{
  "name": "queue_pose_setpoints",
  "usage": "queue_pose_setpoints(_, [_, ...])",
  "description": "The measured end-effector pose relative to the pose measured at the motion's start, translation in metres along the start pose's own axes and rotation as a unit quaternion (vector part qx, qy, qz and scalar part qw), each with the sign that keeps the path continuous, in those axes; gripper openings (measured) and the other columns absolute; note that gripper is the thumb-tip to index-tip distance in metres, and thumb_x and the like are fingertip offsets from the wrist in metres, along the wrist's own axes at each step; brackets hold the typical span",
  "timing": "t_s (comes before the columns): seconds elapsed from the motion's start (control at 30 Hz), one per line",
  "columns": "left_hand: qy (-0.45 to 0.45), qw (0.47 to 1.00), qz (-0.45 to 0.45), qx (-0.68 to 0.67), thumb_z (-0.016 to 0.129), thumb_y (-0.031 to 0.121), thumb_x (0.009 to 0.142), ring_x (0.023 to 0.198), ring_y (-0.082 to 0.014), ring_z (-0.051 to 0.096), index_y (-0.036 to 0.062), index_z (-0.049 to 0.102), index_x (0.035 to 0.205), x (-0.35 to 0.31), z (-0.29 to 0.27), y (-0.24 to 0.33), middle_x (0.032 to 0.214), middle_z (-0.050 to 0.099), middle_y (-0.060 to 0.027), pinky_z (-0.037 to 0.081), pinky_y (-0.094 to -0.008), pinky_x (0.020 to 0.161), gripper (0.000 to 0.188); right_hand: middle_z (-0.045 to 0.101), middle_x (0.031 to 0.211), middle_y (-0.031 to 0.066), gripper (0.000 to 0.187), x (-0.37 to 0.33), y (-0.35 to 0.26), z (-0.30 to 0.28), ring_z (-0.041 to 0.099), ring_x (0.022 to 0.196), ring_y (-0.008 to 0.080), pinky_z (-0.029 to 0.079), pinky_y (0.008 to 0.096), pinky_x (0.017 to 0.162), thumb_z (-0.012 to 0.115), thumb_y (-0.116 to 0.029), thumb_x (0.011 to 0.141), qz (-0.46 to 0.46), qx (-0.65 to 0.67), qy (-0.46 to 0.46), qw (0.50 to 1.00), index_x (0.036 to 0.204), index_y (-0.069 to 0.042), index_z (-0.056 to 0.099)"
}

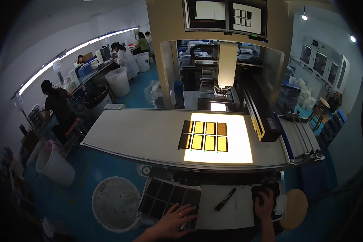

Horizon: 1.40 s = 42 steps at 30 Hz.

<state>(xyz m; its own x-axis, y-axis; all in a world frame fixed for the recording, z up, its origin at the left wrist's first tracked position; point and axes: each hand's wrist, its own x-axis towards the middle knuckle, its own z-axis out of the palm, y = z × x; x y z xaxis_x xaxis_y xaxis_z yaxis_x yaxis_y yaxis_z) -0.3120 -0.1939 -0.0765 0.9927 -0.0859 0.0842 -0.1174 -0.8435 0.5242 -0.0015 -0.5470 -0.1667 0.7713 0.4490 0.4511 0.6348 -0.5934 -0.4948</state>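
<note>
My left hand (176,217) rests with fingers spread on the near right corner of a dark gridded tray (165,195) of square cells. My right hand (264,205) lies flat on a black pad or stack (266,189) at the right of the small white work surface (213,215). A black marker pen (225,199) lies between the two hands, touched by neither. Beyond it, on a long white machine table (145,135), a panel of several dark-framed squares (203,136) sits over a glowing yellow light field (234,137).
A white bucket (116,201) stands left of the tray and another white bucket (54,165) farther left. A round wooden stool (293,207) is at the right. Two monitors (226,14) hang above the machine. Other people work at benches at the far left.
</note>
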Motion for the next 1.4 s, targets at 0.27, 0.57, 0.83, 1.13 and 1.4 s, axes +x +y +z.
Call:
queue_pose_setpoints(0.27, [0.01, 1.0, 0.009, -0.011, 0.072, 0.047, 0.101, 0.164, -0.0342, 0.032, 0.0203, 0.052, 0.162, 0.0, 0.002, -0.001, 0.172, 0.042, -0.0148, 0.021, -0.0632, 0.132, 0.069, 0.057, 0.138, 0.0258, 0.032, 0.0, -0.002, -0.001, 0.062, 0.125, 0.0482, 0.055, 0.0524, 0.103, 0.073, -0.012, 0.089, -0.016, 0.001, -0.027, 1.0, 0.12, -0.002, 0.07])
queue_pose_setpoints(0.57, [0.012, 0.999, 0.0, -0.043, 0.076, 0.042, 0.1, 0.164, -0.0349, 0.032, 0.0175, 0.057, 0.154, -0.003, 0.003, -0.001, 0.17, 0.043, -0.0159, 0.02, -0.063, 0.133, 0.063, 0.057, 0.138, 0.0264, 0.031, 0.0, -0.002, -0.001, 0.062, 0.126, 0.0483, 0.055, 0.0529, 0.103, 0.073, -0.013, 0.091, -0.015, 0.003, -0.025, 1.0, 0.12, -0.001, 0.07])
queue_pose_setpoints(0.83, [0.045, 0.997, 0.032, -0.058, 0.087, 0.025, 0.087, 0.164, -0.0444, 0.026, 0.0191, 0.056, 0.158, -0.013, 0.008, -0.001, 0.176, 0.033, -0.0196, 0.021, -0.0644, 0.131, 0.078, 0.06, 0.135, 0.0274, 0.033, 0.001, -0.004, 0.0, 0.063, 0.122, 0.0487, 0.056, 0.0524, 0.102, 0.074, -0.01, 0.086, -0.005, 0.008, 0.025, 1.0, 0.118, -0.003, 0.071])
queue_pose_setpoints(1.13, [0.053, 0.998, -0.003, -0.02, 0.078, 0.023, 0.095, 0.155, -0.0386, 0.044, 0.0088, 0.07, 0.099, -0.016, 0.003, 0.01, 0.158, 0.055, -0.0182, 0.032, -0.063, 0.128, 0.016, 0.06, 0.135, 0.027, 0.031, 0.001, -0.003, 0.001, 0.063, 0.122, 0.0487, 0.055, 0.0524, 0.101, 0.074, -0.009, 0.087, -0.003, 0.005, 0.025, 1.0, 0.118, -0.003, 0.071])
queue_pose_setpoints(1.4, [0.105, 0.993, -0.009, -0.062, 0.079, 0.019, 0.094, 0.151, -0.0421, 0.048, 0.0066, 0.073, 0.096, -0.018, 0.004, 0.011, 0.151, 0.059, -0.0183, 0.036, -0.0627, 0.125, 0.014, 0.058, 0.139, 0.0243, 0.029, 0.002, -0.006, -0.002, 0.06, 0.13, 0.0464, 0.053, 0.0505, 0.108, 0.072, -0.007, 0.091, 0.013, 0.002, -0.003, 1.0, 0.119, -0.002, 0.071])
